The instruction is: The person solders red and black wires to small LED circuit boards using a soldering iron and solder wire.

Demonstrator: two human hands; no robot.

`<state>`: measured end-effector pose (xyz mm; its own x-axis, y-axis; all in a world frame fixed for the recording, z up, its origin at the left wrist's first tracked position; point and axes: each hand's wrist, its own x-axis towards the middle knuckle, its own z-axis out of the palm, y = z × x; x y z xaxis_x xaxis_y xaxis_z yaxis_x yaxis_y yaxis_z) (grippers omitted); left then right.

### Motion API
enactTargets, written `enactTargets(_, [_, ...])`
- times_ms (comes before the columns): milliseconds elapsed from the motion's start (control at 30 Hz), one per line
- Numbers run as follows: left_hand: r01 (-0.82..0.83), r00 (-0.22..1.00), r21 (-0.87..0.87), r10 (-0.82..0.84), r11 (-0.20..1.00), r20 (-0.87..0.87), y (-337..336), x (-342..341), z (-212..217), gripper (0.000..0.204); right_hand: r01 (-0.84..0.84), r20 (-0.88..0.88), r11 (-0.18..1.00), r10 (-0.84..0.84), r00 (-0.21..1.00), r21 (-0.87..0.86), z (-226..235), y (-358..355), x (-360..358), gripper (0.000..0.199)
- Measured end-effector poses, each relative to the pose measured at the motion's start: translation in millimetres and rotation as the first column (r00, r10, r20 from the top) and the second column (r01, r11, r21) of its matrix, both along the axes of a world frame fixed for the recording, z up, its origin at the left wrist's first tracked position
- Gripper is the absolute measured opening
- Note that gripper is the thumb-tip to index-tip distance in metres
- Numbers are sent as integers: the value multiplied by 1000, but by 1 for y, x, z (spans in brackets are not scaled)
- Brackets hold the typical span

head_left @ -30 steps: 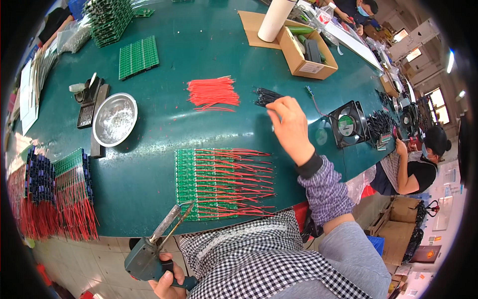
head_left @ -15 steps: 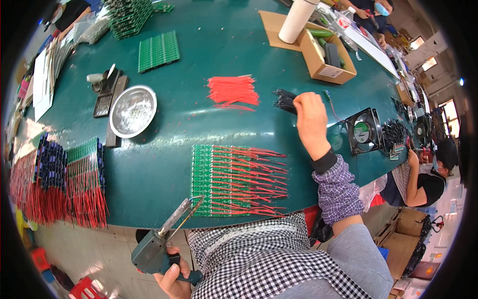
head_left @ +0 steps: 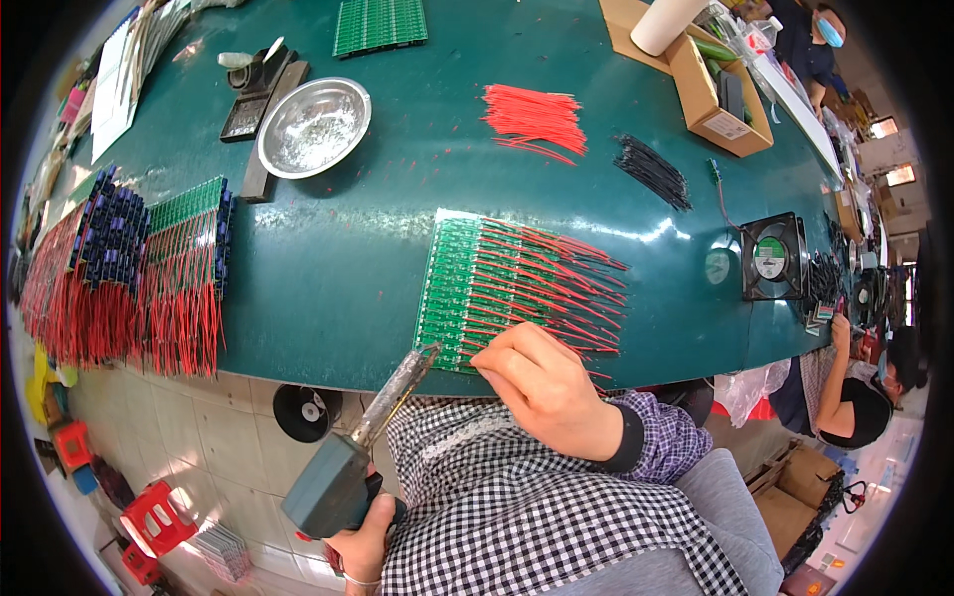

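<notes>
Circuit board (head_left: 447, 278) w/ red wires (head_left: 561, 263) on counter (head_left: 318, 308). R hand (head_left: 542, 387) now moved from black wires (head_left: 651, 171) to board's near edge, grip pinched, can't tell on what; L hand (head_left: 368, 541) wraps solder gun (head_left: 338, 482), tip nr corner. Work prob. at board again.

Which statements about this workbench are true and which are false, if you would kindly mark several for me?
1. The left grip holds the soldering gun. True.
2. The right grip is over the metal bowl. False: it is by the near end of the wired circuit board.
3. The loose black wires lie right of the loose red bundle. True.
4. The fan is left of that board. False: it is on the right.
</notes>
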<state>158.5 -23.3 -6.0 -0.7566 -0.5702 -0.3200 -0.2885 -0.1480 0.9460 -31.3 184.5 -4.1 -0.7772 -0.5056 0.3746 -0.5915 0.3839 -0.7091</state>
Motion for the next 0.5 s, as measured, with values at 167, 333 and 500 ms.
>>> enactTargets(167, [106,990,-144,-91,984,108,7,1,14,44,51,-59,998,-49,997,43,-9,-4,6,16])
enactTargets(333, [203,972,-254,-162,946,173,1,5,-2,25,69,-98,995,-61,993,78,-11,-5,7,16])
enactTargets(500, [253,967,-424,-235,870,95,-2,2,-9,22,82,-110,992,-71,991,100,-12,-6,8,17])
